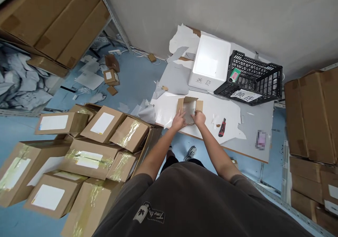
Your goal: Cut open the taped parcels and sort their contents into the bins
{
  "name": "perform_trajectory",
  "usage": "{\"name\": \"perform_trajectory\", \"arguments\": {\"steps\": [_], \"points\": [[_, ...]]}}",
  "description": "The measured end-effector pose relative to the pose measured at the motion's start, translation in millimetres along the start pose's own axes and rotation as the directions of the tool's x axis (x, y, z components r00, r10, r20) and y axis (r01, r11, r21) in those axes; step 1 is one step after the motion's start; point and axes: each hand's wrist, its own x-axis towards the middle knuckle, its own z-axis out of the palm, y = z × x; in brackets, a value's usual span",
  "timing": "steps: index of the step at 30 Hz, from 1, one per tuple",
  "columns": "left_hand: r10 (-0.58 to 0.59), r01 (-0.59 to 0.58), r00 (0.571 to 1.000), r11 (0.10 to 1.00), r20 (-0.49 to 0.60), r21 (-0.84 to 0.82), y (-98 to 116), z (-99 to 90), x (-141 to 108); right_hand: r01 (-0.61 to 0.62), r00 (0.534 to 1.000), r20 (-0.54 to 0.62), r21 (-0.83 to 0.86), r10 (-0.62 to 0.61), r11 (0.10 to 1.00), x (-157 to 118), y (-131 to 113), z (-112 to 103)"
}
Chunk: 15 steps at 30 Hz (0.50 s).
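A small open cardboard box (190, 99) rests on the table near its front edge, flaps spread outward. Something pale or clear shows inside it, but its kind cannot be made out. At the box's near left side, my left hand (179, 120) grips the wall with its fingers along it. My right hand (200, 118) is closed at the right side, thumb and fingers pinching the box's edge; the fingertips are partly hidden. To the right of that hand lies a red and black utility knife (222, 128), with small scraps beside it.
A white foam box (202, 82) and a black plastic crate (264, 71) stand at the table's back. Taped cartons (91, 143) pile up at my left. Large cartons (308, 115) are stacked at right. Paper and small boxes (111, 76) litter the blue floor.
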Motion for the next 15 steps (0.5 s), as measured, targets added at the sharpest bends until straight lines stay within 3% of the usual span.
{"name": "perform_trajectory", "arguments": {"steps": [6, 11, 15], "points": [[0.028, -0.029, 0.996, 0.999, -0.088, -0.02, 11.8, 4.2, -5.2, -0.103, 0.995, -0.005, 0.016, 0.103, 0.995, -7.9, -15.5, 7.9], [0.055, -0.059, 0.991, 0.998, -0.118, -0.029, 21.4, 14.8, -4.8, -0.14, 0.988, -0.063, 0.041, 0.142, 0.989, -3.7, -12.9, 12.4], [0.051, -0.059, 0.99, 0.997, -0.129, -0.058, 20.0, 23.6, -1.6, -0.149, 0.989, 0.008, 0.027, 0.148, 0.989, 5.7, -12.8, 10.9]]}}
